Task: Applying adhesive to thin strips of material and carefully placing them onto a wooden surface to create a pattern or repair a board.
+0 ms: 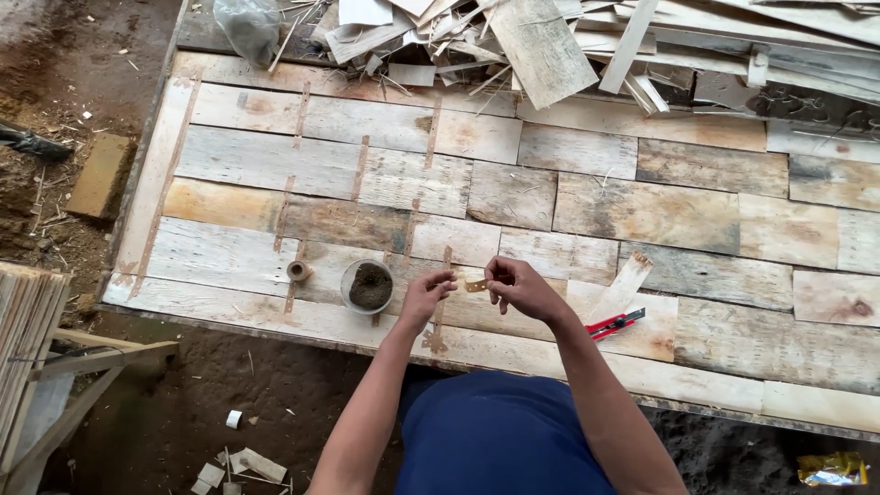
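Both hands meet over the near edge of a board of pieced-together veneer sheets (587,211). My left hand (427,295) and my right hand (515,284) pinch the two ends of a short strip of brown tape (475,285), held just above the wood. A small roll of brown tape (299,270) lies to the left of a round bowl (368,286) with dark wet filler in it. A red and black utility knife (615,324) rests on the board beside my right forearm. Brown tape strips cover several seams on the left part of the board.
A heap of loose veneer scraps (587,41) lies along the far edge, with a clear plastic bag (246,26) at its left. A stack of thin sheets (26,339) stands on a frame at the left. Bare earth with small scraps (240,463) surrounds the board.
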